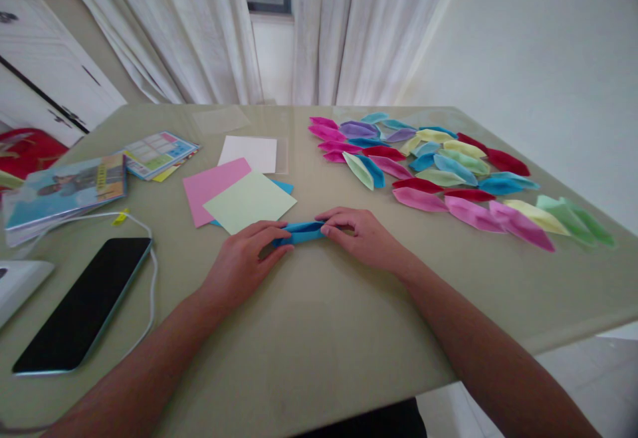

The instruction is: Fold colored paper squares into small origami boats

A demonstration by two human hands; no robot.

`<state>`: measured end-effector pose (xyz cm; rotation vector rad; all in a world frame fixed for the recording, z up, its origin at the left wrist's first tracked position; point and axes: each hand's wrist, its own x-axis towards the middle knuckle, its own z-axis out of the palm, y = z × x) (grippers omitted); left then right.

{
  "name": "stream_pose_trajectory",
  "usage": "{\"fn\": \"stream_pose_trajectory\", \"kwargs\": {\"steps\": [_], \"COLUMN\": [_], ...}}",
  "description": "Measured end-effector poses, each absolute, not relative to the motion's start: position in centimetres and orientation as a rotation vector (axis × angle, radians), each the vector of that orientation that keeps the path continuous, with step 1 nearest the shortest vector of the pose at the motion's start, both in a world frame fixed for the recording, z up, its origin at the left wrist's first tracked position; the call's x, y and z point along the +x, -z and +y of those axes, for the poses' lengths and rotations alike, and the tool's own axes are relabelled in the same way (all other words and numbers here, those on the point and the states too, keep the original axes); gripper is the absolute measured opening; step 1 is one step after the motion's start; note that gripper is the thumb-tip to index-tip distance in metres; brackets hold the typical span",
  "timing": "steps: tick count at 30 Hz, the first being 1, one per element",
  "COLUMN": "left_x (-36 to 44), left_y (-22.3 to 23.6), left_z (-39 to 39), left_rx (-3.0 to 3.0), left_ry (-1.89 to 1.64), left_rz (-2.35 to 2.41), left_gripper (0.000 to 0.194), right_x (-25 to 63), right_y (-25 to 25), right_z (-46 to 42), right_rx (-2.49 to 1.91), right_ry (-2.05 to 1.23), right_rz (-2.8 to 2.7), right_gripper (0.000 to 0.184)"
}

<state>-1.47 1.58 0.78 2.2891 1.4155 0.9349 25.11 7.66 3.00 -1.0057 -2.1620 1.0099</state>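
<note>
A blue folded paper piece [305,231], long and boat-like with a slit along its top, is held level just above or on the table at the middle. My left hand [249,248] pinches its left end between thumb and fingers. At the other end my right hand [359,235] grips it the same way. Just beyond my left hand lie flat paper sheets: a pale green one [252,202] over a pink one [214,189], with a blue sheet [283,187] partly hidden below. Many folded paper boats [443,177] in several colours spread across the right side.
White sheets [248,153] lie farther back on the table [343,318]. On the left are a phone [87,302], a white cable [155,272], a book [70,189] and printed cards [162,152]. Curtains [323,39] hang behind the far edge.
</note>
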Motion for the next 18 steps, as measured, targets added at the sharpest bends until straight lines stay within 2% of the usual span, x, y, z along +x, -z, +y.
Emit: {"fn": "stream_pose_trajectory", "kwargs": {"steps": [11, 18], "left_x": [-1.27, -1.2], "left_y": [-0.92, -1.27], "left_z": [1.49, 1.55], "left_rx": [2.391, 2.398], "left_ry": [-0.947, -0.978], "left_rz": [1.368, 1.376], "left_gripper": [0.023, 0.025], "right_x": [24.69, 24.48], "right_y": [-3.24, -3.18], "right_z": [7.54, 7.39], "right_rx": [-1.049, -1.101], "right_ry": [-0.976, -0.877], "right_rz": [-2.074, -2.1], "right_gripper": [0.026, 0.012]}}
